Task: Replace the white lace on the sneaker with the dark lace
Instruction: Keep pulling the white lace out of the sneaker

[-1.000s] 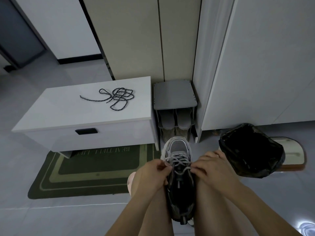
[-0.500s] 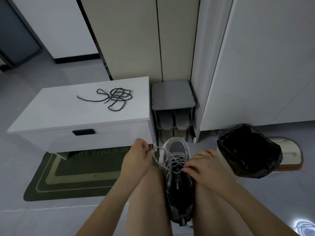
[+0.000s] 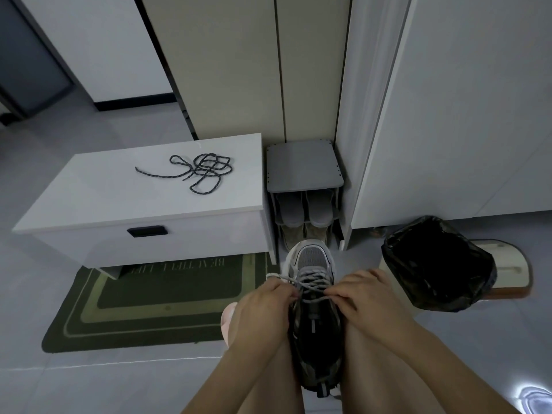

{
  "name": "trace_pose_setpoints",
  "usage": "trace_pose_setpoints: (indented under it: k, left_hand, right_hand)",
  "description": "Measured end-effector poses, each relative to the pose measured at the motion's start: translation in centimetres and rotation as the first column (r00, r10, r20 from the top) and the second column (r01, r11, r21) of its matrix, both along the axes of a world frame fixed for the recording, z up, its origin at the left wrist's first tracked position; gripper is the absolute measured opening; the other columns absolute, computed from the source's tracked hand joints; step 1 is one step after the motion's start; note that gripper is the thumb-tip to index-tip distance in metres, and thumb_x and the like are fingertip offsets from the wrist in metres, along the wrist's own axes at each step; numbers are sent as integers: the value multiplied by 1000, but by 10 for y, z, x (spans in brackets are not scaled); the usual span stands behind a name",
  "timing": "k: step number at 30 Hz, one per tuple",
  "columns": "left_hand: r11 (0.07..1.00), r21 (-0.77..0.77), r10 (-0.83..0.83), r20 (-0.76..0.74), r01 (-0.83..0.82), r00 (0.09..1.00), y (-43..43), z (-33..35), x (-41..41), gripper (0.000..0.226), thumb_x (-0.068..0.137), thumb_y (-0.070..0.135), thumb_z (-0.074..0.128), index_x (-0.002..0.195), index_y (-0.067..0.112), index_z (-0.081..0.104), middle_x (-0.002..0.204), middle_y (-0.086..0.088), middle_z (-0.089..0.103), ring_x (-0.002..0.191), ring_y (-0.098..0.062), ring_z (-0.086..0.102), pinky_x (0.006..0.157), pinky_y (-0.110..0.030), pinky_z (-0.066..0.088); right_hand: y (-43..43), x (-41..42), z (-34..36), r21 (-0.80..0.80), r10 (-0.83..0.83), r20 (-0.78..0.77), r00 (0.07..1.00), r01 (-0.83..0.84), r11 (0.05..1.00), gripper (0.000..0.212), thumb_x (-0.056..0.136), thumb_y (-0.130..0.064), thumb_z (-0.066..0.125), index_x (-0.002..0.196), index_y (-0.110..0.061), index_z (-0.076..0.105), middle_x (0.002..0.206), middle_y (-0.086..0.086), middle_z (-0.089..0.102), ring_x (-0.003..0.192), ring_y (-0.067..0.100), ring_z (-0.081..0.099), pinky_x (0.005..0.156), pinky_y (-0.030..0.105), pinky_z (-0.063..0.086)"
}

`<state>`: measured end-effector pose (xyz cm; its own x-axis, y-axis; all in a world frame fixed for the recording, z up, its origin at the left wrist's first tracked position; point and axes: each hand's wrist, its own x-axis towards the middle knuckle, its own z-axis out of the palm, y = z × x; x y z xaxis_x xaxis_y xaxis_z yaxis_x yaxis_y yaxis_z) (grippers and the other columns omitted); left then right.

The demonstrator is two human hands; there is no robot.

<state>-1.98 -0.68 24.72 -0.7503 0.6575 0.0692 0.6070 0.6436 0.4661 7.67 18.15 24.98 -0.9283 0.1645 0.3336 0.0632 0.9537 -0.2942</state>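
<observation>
The sneaker (image 3: pixel 313 259) is held between the legs, toe pointing away. Its threaded lace (image 3: pixel 310 280) is pinched by the left hand (image 3: pixel 263 306) on the left and the right hand (image 3: pixel 363 294) on the right. A loose lace (image 3: pixel 206 171) is laid on the bench (image 3: pixel 119 204) ahead to the left. The far edge of a mat (image 3: pixel 89 312) is tucked under the bench. A shoe rack (image 3: pixel 303 171) is set just right of the bench, and a bin (image 3: pixel 436 264) right of the sneaker.

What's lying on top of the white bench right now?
The dark lace lies in a loose tangle on the white bench, toward the back right of its top. The drawer below is shut, so its inside cannot be seen.
</observation>
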Motion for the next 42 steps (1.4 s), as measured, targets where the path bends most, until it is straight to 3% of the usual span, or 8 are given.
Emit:
trace_pose_setpoints:
  k: [4, 10, 15, 19, 25, 31, 36, 42]
  left_hand:
    - [997, 57, 58, 12, -58, 998, -6, 17, -14, 16, 85, 8, 58, 83, 23, 64, 89, 11, 52, 73, -6, 53, 64, -21, 42]
    - [980, 98, 181, -96, -171, 979, -24, 18, -34, 16, 87, 2, 58, 86, 14, 70, 91, 3, 57, 80, -15, 55, 64, -22, 41]
    - [996, -62, -69, -172, 59, 983, 0, 10, -1, 17, 79, 20, 51, 88, 26, 64, 89, 8, 60, 76, -14, 56, 57, -30, 53]
    - [988, -144, -75, -118, 57, 990, 5, -12, 1, 14, 81, 22, 48, 87, 32, 55, 80, 8, 58, 71, -14, 58, 55, -38, 50]
    - [994, 52, 101, -49, -98, 994, -10, 24, -13, 9, 79, 13, 56, 75, 18, 63, 76, 4, 56, 69, -16, 54, 59, -28, 44]
    - [981, -163, 107, -17, -108, 994, -55, 27, -44, 14, 90, 22, 59, 102, 21, 66, 103, 5, 54, 98, -12, 49, 88, -25, 43]
    - [998, -53, 17, -68, -20, 998, -35, 15, -20, 15, 84, 28, 59, 94, 21, 68, 100, 5, 59, 91, -18, 56, 77, -30, 49]
    - [985, -123, -124, -42, 118, 991, 7, 7, -6, 45, 93, 26, 44, 138, 32, 41, 143, 15, 41, 127, -11, 37, 103, -30, 38]
  right_hand:
    - [-6, -4, 7, 10, -100, 10, 995, 100, 995, 25, 72, -55, 52, 60, -34, 59, 57, -20, 58, 61, 0, 53, 72, 22, 23]
    - [-35, -20, -3, 149, -50, 114, 992, 33, 988, 12, 72, -40, 59, 65, -34, 66, 68, -15, 56, 71, 9, 54, 74, 26, 29]
    - [-33, -18, -4, 168, -98, 134, 986, 75, 983, 23, 74, -40, 47, 64, -30, 66, 68, -11, 56, 71, 12, 56, 73, 28, 28]
    - [-32, -14, -6, 150, -123, 115, 986, 105, 983, 29, 75, -42, 42, 64, -28, 65, 73, -10, 53, 72, 15, 53, 72, 29, 29]
    - [-44, -19, -6, 65, -106, 4, 994, 106, 992, 29, 77, -40, 43, 63, -27, 66, 77, -11, 52, 76, 13, 49, 75, 25, 26]
    - [-16, -12, -7, -129, -207, -14, 978, 204, 971, 16, 77, -40, 55, 74, -30, 67, 81, -9, 58, 75, 16, 55, 71, 29, 35]
    - [6, 2, -9, -175, -272, 137, 953, 293, 940, 31, 78, -49, 44, 73, -31, 68, 76, -10, 62, 76, 18, 56, 74, 31, 30]
    - [-4, 2, -14, -120, -256, 223, 940, 288, 950, 14, 79, -37, 67, 66, -30, 67, 68, -9, 57, 68, 16, 57, 71, 31, 35]
